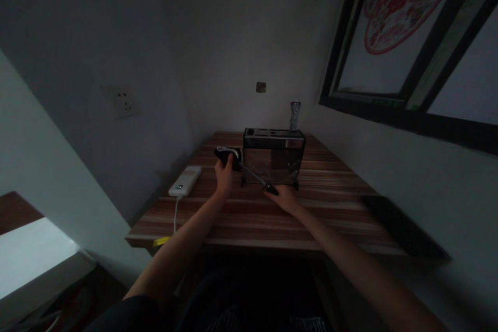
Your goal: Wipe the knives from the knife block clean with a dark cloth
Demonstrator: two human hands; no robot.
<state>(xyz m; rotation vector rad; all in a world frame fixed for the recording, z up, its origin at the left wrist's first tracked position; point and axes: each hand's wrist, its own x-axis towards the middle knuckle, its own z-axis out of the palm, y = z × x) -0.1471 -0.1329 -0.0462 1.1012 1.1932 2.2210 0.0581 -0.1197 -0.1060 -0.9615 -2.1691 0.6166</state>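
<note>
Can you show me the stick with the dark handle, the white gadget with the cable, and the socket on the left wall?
Stick [271,189], head view: on its dark handle.
White gadget [188,180], head view: middle of its top.
Socket [124,101], head view: middle of its plate.

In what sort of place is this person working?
Probably the corner of an indoor room, perhaps in a home: a brown, striped, wood-look table stands close to plain pale walls, one with a pale, square wall socket.

Centre: left hand [224,172] gripping a black bundle [236,160]; right hand [287,198] holding a dark-handled rod [271,189]; black-framed case [274,141] just beyond; left of centre, white device [187,181] on striped surface [249,228].
</note>
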